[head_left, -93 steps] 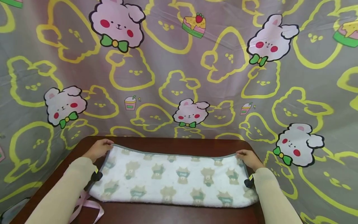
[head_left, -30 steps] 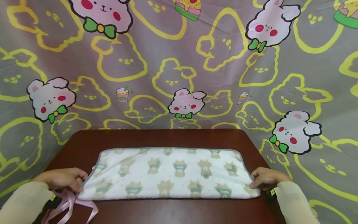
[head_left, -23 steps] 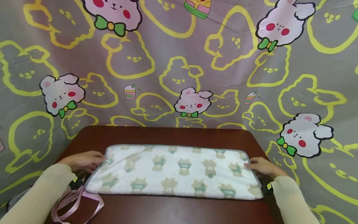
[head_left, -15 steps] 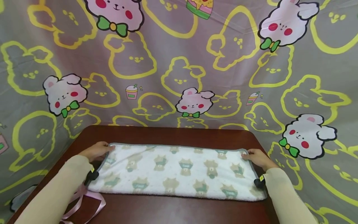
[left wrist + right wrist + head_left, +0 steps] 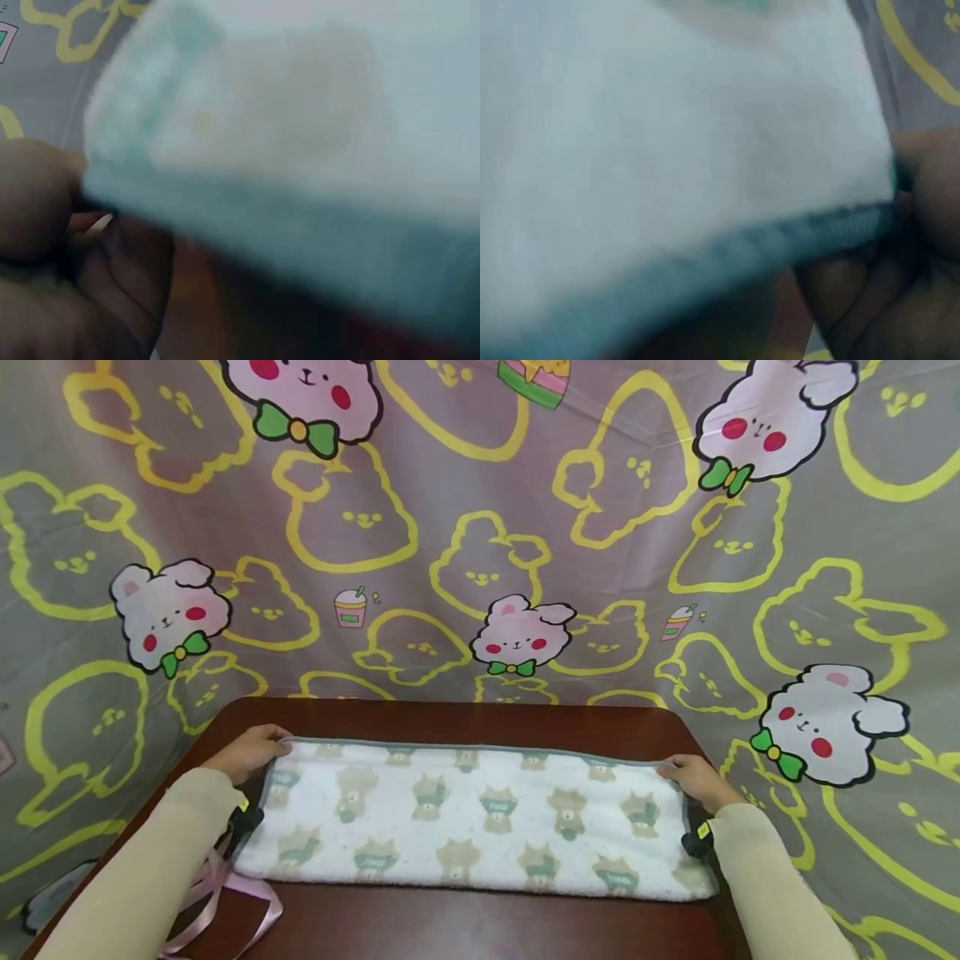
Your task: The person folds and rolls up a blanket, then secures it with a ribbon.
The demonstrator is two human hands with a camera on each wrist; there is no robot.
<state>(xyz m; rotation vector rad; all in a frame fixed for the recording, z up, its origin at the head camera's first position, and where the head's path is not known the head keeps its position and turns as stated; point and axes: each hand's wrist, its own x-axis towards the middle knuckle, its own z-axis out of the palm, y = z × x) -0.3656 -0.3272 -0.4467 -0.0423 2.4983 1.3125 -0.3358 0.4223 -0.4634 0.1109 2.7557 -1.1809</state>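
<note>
A white fleecy towel (image 5: 480, 822) with brown bear prints and grey-green edging lies across the table, a thick rounded fold at its near side. My left hand (image 5: 253, 755) pinches its far left corner, and my right hand (image 5: 701, 781) pinches the far right one. Between the two hands the far edge looks slightly raised. In the left wrist view the edging runs from my left hand (image 5: 82, 255), blurred and close to the camera. The right wrist view shows the other corner held between the thumb and fingers of my right hand (image 5: 900, 277).
Pink ribbon (image 5: 251, 893) lies in loops by the towel's near left corner. The dark brown table (image 5: 450, 922) has bare wood in front of and behind the towel. A grey curtain (image 5: 420, 552) with rabbit prints hangs behind it.
Both hands have moved from the towel's near side corners along its sides to the far corners, which they now grip. The far edge has lifted slightly since half a second ago.
</note>
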